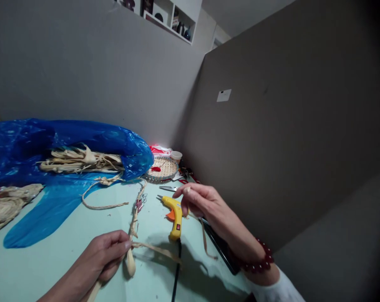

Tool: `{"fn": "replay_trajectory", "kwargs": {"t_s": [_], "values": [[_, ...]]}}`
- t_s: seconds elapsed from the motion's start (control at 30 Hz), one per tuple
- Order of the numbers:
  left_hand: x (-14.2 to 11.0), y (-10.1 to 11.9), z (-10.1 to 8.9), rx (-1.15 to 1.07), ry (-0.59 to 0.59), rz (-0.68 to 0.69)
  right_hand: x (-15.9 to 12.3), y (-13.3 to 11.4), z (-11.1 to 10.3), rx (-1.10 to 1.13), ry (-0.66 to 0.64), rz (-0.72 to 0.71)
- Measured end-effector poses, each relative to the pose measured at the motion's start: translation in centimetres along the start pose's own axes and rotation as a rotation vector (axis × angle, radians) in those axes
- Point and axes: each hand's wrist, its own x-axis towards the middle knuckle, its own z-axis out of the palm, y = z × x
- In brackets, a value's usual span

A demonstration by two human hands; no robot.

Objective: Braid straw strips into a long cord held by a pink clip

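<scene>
My left hand (109,253) pinches a straw-coloured twisted plant-fibre cord (133,226) between thumb and fingers, low in the view. A loose flat strip (160,250) sticks out to the right from the pinch, and a thick rounded end (131,265) hangs below it. My right hand (200,201) is raised over the table, thumb and index finger close together; whatever they may hold is hidden. Just left of it lies a yellow hot glue gun (176,216) with an orange trigger. Scissor blades (168,188) show beyond the fingertips. Small metal clips (140,204) sit along the cord.
A blue plastic bag (114,136) holds a bundle of dried fibre strips (82,161). Coiled braid (10,205) lies at the left. Toward the wall are a woven basket (166,168) and a white cup (176,156). A black flat object (221,247) lies under my right forearm.
</scene>
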Motion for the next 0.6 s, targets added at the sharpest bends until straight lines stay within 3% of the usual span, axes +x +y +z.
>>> {"fn": "replay_trajectory", "kwargs": {"t_s": [0.07, 0.17, 0.6], "values": [[0.0, 0.0, 0.0, 0.005, -0.004, 0.015, -0.5, 0.1, 2.0, 0.169, -0.072, 0.038], [-0.1, 0.1, 0.0, 0.024, 0.003, 0.031, -1.0, 0.2, 3.7, 0.207, -0.101, 0.089], [-0.4, 0.6, 0.2, 0.040, -0.021, 0.012, -1.3, 1.8, 5.8, 0.357, -0.233, 0.155]]}}
